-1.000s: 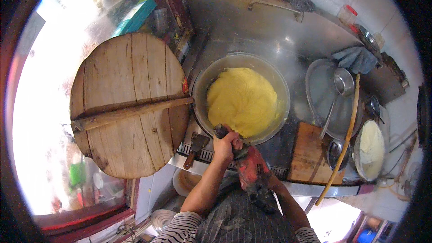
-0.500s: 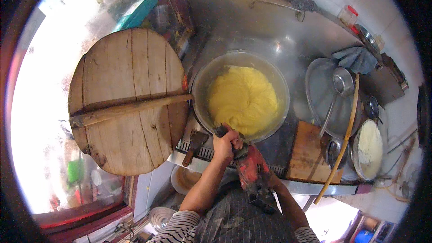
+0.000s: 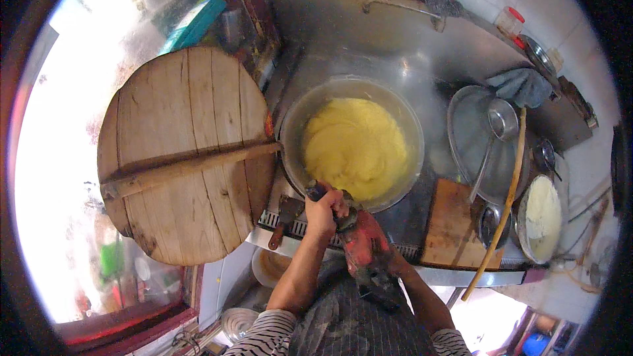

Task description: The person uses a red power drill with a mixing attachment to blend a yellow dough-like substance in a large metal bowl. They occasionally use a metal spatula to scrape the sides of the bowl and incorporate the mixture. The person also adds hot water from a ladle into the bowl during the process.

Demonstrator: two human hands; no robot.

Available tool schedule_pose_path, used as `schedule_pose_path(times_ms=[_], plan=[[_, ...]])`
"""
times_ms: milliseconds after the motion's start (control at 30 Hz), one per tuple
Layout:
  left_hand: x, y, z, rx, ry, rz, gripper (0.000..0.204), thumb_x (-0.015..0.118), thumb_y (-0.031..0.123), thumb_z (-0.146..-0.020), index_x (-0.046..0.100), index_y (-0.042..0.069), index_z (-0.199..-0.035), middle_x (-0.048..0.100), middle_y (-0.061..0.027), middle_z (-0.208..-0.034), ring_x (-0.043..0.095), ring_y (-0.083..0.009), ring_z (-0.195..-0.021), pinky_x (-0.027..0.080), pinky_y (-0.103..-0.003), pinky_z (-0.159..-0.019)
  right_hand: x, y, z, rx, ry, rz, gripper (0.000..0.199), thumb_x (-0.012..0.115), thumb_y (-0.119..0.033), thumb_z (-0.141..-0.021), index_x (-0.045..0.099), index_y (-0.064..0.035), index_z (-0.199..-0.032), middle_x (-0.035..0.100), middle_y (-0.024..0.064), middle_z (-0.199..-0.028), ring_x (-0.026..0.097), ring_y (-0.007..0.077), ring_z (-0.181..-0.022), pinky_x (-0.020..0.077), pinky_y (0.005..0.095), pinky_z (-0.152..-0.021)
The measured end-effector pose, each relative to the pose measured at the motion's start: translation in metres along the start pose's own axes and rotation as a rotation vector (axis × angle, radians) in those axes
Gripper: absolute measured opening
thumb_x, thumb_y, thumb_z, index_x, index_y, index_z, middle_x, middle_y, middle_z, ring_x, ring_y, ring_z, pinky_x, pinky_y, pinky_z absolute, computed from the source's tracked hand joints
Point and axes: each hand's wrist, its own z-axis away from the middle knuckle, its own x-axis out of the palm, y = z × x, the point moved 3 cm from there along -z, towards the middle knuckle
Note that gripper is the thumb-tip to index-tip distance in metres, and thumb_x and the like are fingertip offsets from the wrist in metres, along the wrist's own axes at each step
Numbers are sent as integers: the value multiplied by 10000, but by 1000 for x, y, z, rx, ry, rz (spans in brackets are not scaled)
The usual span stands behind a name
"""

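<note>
A wooden lid (image 3: 188, 115) is left of the grip, a pot (image 3: 415, 151) of yellow mash (image 3: 356, 145) just ahead. A red power tool (image 3: 364, 242) extends back; I cannot tell the right hand's (image 3: 397, 264) closure; the left hand (image 3: 324, 212) wraps the dark handle (image 3: 314, 190).

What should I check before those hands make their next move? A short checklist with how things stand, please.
1. Left hand closed on the tool: ok.
2. Right hand firmly gripping: cannot tell; mostly hidden behind the tool.
3. Tool's working end in the yellow mix: cannot tell; hidden from view.
4. Mix inside the pot: ok, below the rim.
5. Lid off the pot: ok, at its left.
6. Scraper outside the pot: ok.
</note>
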Motion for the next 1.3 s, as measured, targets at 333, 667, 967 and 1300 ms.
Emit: schedule_pose_path(times_ms=[333,667,967,1300], plan=[[20,23,-63,102,-76,-55,166,506,-31,-676,387,83,-693,365,-43,-501,350,-174,-374,300,-317,-379,-1,-69,-62,122,-68,498,424,639,-177,-784,510,-65,-1172,577,97,-1141,534,243,-1050,408,379,-925],[35,-6,-113,-60,-219,5,120,499,30,-739,408,109,-733,341,-11,-521,338,-154,-430,341,-318,-455,-39,-62,-76,39,145,556,385,649,-234,-764,564,-55,-1094,620,119,-1043,579,235,-954,442,364,-856],[30,-26,-73,-140,-152,128,164,505,19,-736,379,118,-698,328,-5,-529,342,-152,-426,338,-335,-450,-45,-65,-21,44,-28,567,444,674,-295,-734,567,-80,-1107,616,122,-1070,576,236,-992,428,362,-882],[-20,7,-26,-50,55,163,136,485,13,-736,387,106,-719,320,-2,-534,324,-149,-447,339,-316,-467,-24,-73,-14,178,-297,474,491,707,-215,-656,568,-41,-1093,639,133,-996,600,218,-885,457,354,-810]])
